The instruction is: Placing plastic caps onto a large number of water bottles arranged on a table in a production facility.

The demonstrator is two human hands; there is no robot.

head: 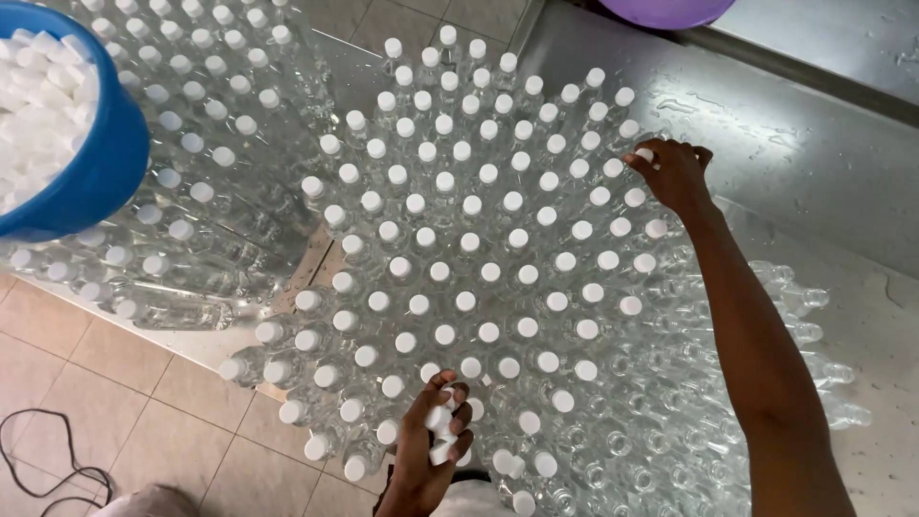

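Note:
A dense cluster of clear plastic bottles stands upright on a metal table, most with white caps. My left hand is low in the view, cupped around a few loose white caps above the near bottles. My right hand reaches to the far right edge of the cluster, its fingers on a white cap atop a bottle there. Uncapped bottles fill the near right side under my right forearm.
A blue bucket full of white caps hangs at the top left over another group of capped bottles. The wet metal table extends right. A purple basin sits at the top. Tiled floor and a black cable lie lower left.

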